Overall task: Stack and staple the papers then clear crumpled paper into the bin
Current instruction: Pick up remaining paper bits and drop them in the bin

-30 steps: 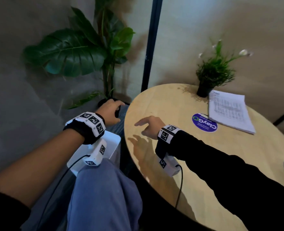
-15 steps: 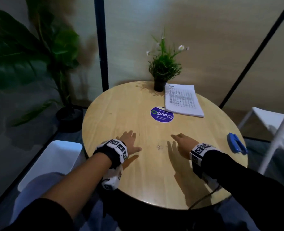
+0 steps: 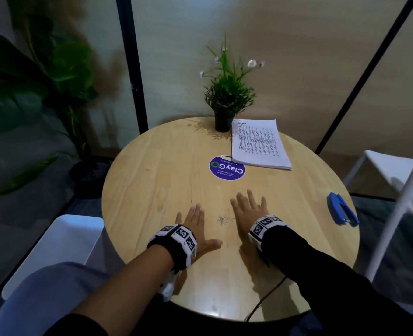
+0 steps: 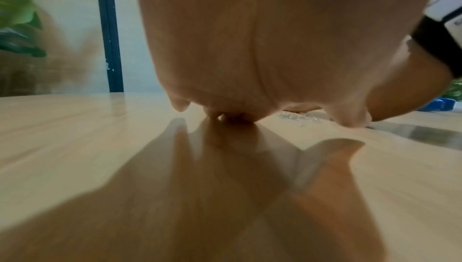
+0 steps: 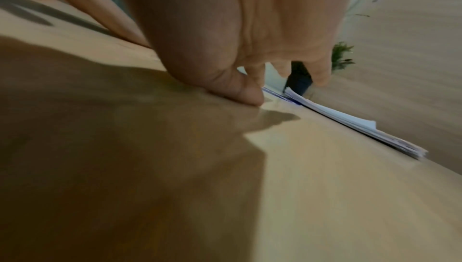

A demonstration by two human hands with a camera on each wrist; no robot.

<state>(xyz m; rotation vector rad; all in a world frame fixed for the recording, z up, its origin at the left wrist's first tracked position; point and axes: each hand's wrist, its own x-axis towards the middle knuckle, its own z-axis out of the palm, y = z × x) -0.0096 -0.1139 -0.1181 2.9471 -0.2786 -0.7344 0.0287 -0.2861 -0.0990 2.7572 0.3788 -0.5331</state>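
Note:
A stack of printed papers (image 3: 257, 144) lies at the far right of the round wooden table (image 3: 152, 170), next to a small potted plant. The papers (image 5: 350, 122) also show edge-on in the right wrist view. A blue stapler (image 3: 342, 210) lies near the table's right edge. My left hand (image 3: 195, 226) and my right hand (image 3: 248, 210) lie flat on the table near its front, fingers straight, holding nothing. Between them sits a small scatter of shiny bits (image 3: 223, 219). No crumpled paper shows.
A white bin (image 3: 62, 243) stands on the floor left of the table. A small potted plant (image 3: 227, 103) is at the table's far edge, a blue round sticker (image 3: 227, 168) in the middle. A big leafy plant (image 3: 38, 88) stands at the left, white chairs (image 3: 394, 170) at the right.
My view swung from the floor at the left back over the table. My left hand came from over the bin onto the table, and both hands flattened side by side.

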